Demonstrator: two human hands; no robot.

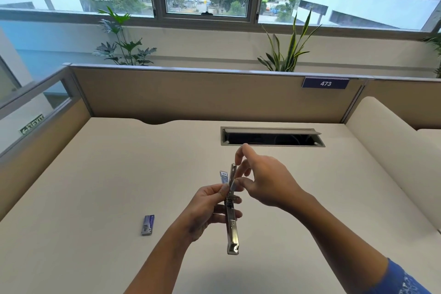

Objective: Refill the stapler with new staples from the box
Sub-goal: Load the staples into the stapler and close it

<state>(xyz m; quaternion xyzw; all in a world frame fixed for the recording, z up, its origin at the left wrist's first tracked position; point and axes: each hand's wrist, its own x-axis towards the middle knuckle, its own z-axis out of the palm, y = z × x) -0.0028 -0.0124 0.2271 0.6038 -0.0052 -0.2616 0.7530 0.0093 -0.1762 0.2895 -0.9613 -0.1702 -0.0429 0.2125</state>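
Stapler [232, 219]: hinged open for loading.
Left hand [207, 207]: grips it steady.
Right hand [265, 179]: pinches apparent staples [235, 185] at its channel.
Box [148, 225]: bench [119, 174], left of stapler.

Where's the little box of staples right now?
In the head view, the staple box lies on the desk, left of the left hand, untouched.

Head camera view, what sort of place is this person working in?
Most likely an open-plan office workstation: partition panels fence the desk, one carries a number tag reading 473, and a cable hatch is sunk into the desk top.
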